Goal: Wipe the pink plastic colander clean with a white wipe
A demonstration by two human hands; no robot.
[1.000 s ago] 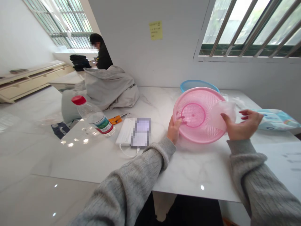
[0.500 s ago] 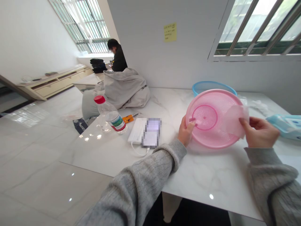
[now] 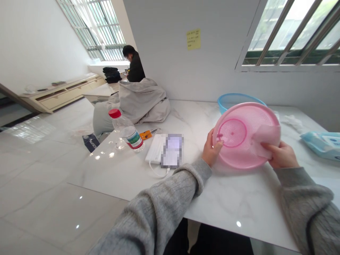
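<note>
Where the marble table [image 3: 239, 202] meets the wall [image 3: 164, 53], left grip [image 3: 211, 150] clasps basket [image 3: 236, 136], right grip [image 3: 281, 156] clasps wipe [image 3: 268, 140].

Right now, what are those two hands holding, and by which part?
The left hand grips the pink strainer by its left rim. The right hand holds a pale wipe against its right side.

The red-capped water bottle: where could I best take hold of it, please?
I'd grip the water bottle around its labelled middle from the near side: it stands upright, round, with bare table in front and a power bank at its right.
</note>
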